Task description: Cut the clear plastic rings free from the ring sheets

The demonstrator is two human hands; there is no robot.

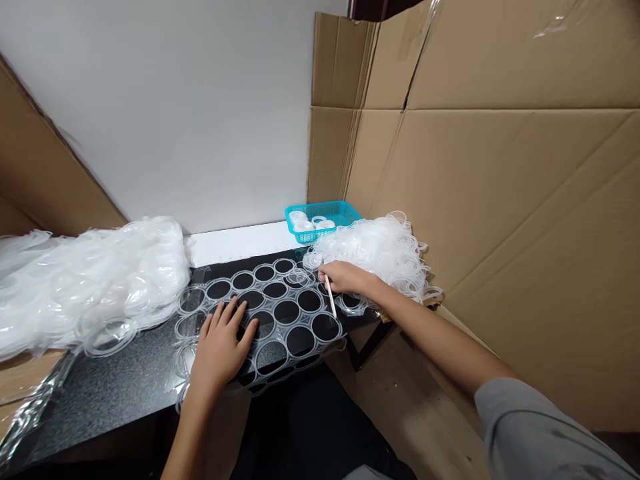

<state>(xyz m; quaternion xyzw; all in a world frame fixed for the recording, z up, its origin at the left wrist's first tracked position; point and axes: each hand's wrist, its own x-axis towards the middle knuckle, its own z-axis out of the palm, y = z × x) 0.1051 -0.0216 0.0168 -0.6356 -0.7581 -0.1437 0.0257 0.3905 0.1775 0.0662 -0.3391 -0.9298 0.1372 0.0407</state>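
A clear sheet of joined rings [287, 312] lies over the dark speckled table, its front edge hanging past the table's edge. Spread flat on the left part of this sheet is my left hand [225, 340], fingers apart. My right hand [343, 275] is closed around a thin white stick [331, 297], which slants down towards the sheet's right side. Whether its tip touches the rings I cannot tell. A few loose clear rings [300, 277] rest on the sheet's far right part, just left of my right hand.
Behind my right hand is a heap of loose clear rings [380, 250]. A turquoise basket [345, 208] with several white rolls stands at the back. To the left rises a big pile of clear ring sheets [125, 273]. Cardboard [500, 200] walls off the right side.
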